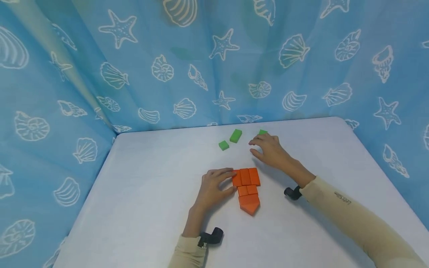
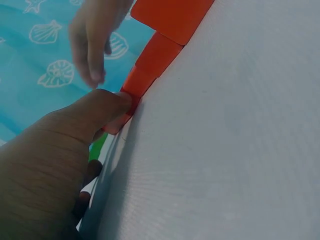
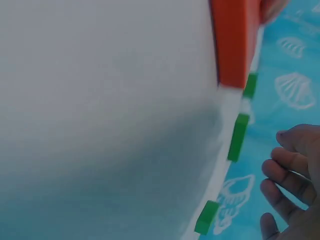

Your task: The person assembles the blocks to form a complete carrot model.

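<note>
Several orange blocks (image 1: 249, 190) lie joined flat on the white table, a row of three at the far end and a triangular block (image 1: 250, 209) at the near end. My left hand (image 1: 214, 186) pinches the far row's leftmost block (image 1: 236, 179), index fingertip at its far corner and thumb at its near corner. In the left wrist view the thumb (image 2: 112, 107) presses against the orange block. My right hand (image 1: 269, 150) hovers with loosely bent, spread fingers and nothing in them. It overlaps a green block (image 1: 263, 131) in the head view.
Two more green blocks, a small one (image 1: 223, 145) and a longer one (image 1: 236, 136), lie toward the table's far edge. A blue curtain (image 1: 187, 74) with white shells and starfish hangs behind and to the sides. Black cameras (image 1: 212, 236) sit on both wrists.
</note>
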`<state>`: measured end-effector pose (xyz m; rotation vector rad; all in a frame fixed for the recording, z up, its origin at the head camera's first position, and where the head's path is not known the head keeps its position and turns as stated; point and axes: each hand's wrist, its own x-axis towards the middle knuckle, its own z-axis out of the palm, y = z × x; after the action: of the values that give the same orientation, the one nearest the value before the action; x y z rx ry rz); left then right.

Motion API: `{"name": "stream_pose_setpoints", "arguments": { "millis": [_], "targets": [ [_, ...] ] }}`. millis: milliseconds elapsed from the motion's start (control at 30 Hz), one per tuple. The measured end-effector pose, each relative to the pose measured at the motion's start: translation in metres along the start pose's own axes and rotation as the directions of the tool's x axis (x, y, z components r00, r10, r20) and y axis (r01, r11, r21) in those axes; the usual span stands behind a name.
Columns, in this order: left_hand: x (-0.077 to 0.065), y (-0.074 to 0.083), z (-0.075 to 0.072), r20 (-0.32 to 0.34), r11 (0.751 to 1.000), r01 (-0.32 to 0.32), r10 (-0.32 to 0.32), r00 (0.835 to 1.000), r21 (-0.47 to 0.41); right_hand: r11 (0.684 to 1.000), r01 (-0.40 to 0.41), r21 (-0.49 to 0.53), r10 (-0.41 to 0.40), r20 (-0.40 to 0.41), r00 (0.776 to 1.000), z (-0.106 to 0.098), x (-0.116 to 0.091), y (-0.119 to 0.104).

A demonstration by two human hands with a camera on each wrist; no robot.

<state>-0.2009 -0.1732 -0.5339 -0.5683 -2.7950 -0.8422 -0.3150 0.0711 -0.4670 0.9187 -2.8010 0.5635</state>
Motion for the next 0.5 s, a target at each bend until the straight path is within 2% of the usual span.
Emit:
{"name": "stream_pose_setpoints", "arguments": {
  "millis": [300, 500],
  "targets": [
    [-0.002, 0.006, -0.004, 0.002, 1.000, 0.000, 0.000, 1.000, 0.013, 0.997, 0.026, -0.069, -0.018, 0.115, 0.993, 0.009, 0.064, 0.021],
    [-0.001, 0.005, -0.004, -0.022, 0.999, -0.029, 0.029, 0.999, 0.015, 0.989, 0.084, -0.119, -0.059, 0.198, 0.978, 0.019, 0.084, 0.027]
  ]
}}
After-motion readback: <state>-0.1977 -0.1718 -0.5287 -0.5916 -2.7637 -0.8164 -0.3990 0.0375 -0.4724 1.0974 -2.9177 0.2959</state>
